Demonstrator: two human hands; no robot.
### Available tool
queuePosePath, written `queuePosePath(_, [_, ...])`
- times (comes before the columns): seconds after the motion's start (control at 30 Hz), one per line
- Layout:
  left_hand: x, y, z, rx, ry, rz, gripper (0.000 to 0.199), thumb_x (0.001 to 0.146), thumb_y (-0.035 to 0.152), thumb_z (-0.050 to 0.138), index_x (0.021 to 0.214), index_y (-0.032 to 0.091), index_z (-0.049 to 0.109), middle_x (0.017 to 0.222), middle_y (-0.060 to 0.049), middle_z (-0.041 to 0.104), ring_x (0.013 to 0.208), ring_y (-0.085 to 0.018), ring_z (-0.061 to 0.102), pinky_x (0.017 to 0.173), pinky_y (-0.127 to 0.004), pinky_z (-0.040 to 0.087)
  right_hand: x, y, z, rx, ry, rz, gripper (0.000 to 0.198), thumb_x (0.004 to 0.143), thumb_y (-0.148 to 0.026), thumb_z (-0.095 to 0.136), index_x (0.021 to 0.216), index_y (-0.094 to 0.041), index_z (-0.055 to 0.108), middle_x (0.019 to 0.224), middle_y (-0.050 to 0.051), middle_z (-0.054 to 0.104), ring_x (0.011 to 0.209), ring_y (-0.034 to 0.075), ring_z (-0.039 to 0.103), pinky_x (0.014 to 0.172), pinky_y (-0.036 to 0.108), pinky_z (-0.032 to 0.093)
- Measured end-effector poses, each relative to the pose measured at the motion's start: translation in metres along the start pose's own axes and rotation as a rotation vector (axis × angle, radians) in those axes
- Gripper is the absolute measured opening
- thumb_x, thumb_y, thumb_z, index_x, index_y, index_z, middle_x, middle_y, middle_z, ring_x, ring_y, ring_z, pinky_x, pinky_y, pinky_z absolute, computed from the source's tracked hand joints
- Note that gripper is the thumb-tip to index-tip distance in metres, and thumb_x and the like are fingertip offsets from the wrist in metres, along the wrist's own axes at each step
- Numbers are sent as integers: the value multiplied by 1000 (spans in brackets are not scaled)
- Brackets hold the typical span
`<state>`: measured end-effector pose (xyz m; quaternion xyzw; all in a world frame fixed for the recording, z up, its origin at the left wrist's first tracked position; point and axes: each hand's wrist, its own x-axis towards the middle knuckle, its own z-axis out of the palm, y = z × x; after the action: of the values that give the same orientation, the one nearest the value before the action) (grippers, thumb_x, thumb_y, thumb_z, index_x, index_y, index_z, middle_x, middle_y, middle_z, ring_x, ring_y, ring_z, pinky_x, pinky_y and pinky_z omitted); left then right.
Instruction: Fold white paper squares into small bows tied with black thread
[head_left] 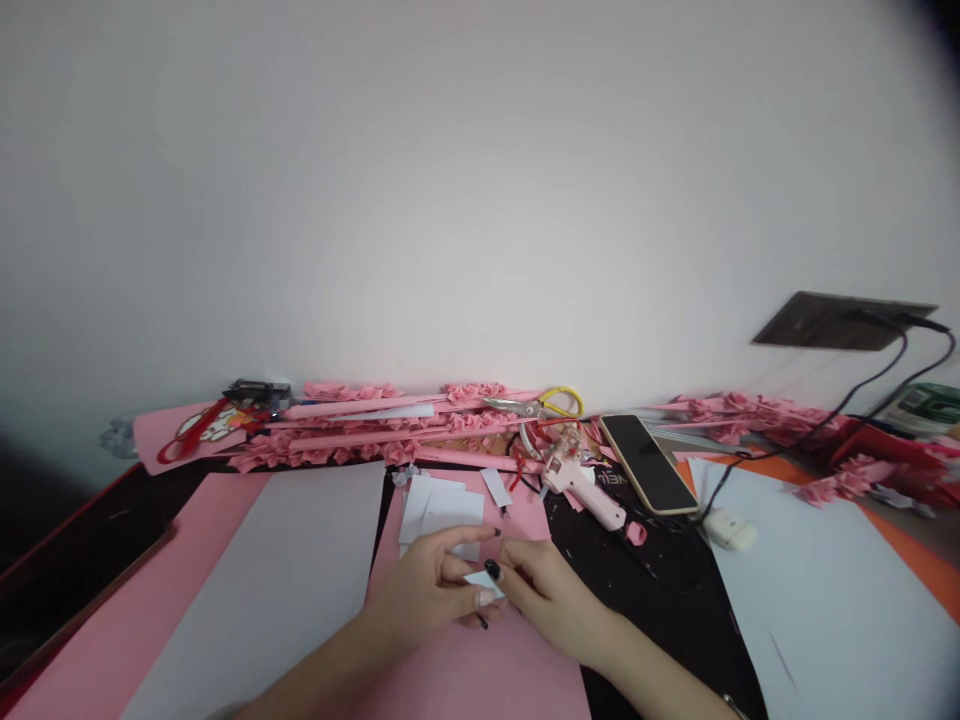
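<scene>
Fingers (465,600) of the left hand (412,595) and right hand (555,605) pinch a small white paper piece (480,581) between them, thumbs on top, over a pink paper sheet (517,680) on the black desk (675,610). Part of the piece is hidden by the fingers. Just beyond, loose white paper squares (435,500) overlap, near edge partly covered by the left hand. Beyond the right hand: pale-pink plastic glue gun (592,495), slanted, then a black-screened phone in a pale case (651,465). Yellow-handled metal scissors (561,402) lie on the clutter along the wall, beside long pink paper flower stems (360,440). Right side: rounded white plastic case (731,528) on a large white paper sheet (832,590), thin black cable (720,490) running close by. Left side: another large white sheet (277,560) over pink paper.
</scene>
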<state>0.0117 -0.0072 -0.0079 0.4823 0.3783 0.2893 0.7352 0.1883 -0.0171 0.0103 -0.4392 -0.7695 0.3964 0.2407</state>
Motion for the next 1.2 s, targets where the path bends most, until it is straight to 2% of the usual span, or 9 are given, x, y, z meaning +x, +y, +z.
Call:
queuePosePath(0.17, [0, 1, -1, -9, 11, -4, 59, 67, 21, 69, 120, 11, 46, 69, -5, 72, 66, -18, 68, 60, -27, 52, 1, -1, 0, -1, -10, 26, 27, 88, -19, 40, 63, -16, 46, 59, -1, 57, 51, 9, 43, 48, 19, 32])
queuePosePath(0.33, [-1, 3, -1, -3, 24, -22, 60, 67, 23, 70, 121, 11, 45, 68, -5, 72, 68, -19, 68, 60, -26, 52, 2, -6, -2, 85, -27, -32, 24, 88, -13, 36, 69, -15, 50, 66, 0, 59, 58, 10, 49, 54, 19, 36])
queuePosePath(0.57, [-1, 5, -1, -14, 21, -33, 61, 67, 24, 70, 121, 12, 45, 67, -4, 72, 66, -18, 68, 59, -26, 51, 0, -7, -1, 53, 4, -90, 24, 88, -12, 35, 67, -17, 46, 64, -1, 56, 54, 10, 47, 51, 19, 35])
queuePosePath(0.7, [0, 5, -2, -15, 27, -37, 61, 66, 24, 71, 120, 12, 45, 67, -4, 72, 66, -19, 68, 60, -27, 51, 0, -4, 1, 22, 37, -123, 25, 89, -15, 34, 65, -18, 42, 59, -2, 50, 50, 10, 43, 49, 20, 33])
queuePosePath(0.8, [1, 5, -3, -9, 79, -12, 60, 65, 26, 71, 118, 11, 47, 66, -5, 71, 64, -19, 67, 61, -29, 51, 0, 3, 4, 18, 99, -84, 28, 90, -19, 34, 63, -18, 40, 54, -4, 42, 46, 9, 36, 46, 19, 29])
queuePosePath(0.97, [1, 10, -3, -17, 200, 99, 44, 69, 30, 68, 108, 14, 56, 90, -9, 69, 86, -22, 63, 74, -32, 48, 1, 8, 7, 109, 169, 14, 33, 92, -25, 33, 63, -17, 45, 53, -4, 42, 46, 9, 38, 46, 19, 30])
queuePosePath(1.03, [-1, 15, 0, 28, 123, 188, 32, 72, 30, 65, 100, 16, 62, 94, -7, 68, 92, -22, 60, 80, -31, 45, 1, 4, 8, 147, 175, 22, 33, 92, -27, 33, 65, -15, 49, 54, -3, 44, 48, 9, 40, 48, 19, 32])
queuePosePath(1.1, [-4, 19, 2, 145, -9, 222, 21, 80, 31, 55, 90, 17, 68, 87, -5, 69, 86, -21, 60, 80, -31, 43, 1, 1, 8, 171, 151, 15, 32, 92, -26, 34, 69, -14, 53, 56, -3, 47, 48, 9, 41, 49, 19, 33])
queuePosePath(1.2, [-5, 20, 2, 242, -5, 226, 30, 84, 33, 48, 71, 17, 70, 73, -3, 68, 77, -19, 59, 78, -30, 43, 1, 0, 8, 159, 107, -10, 31, 91, -22, 35, 68, -15, 55, 56, -3, 48, 49, 9, 42, 50, 19, 34])
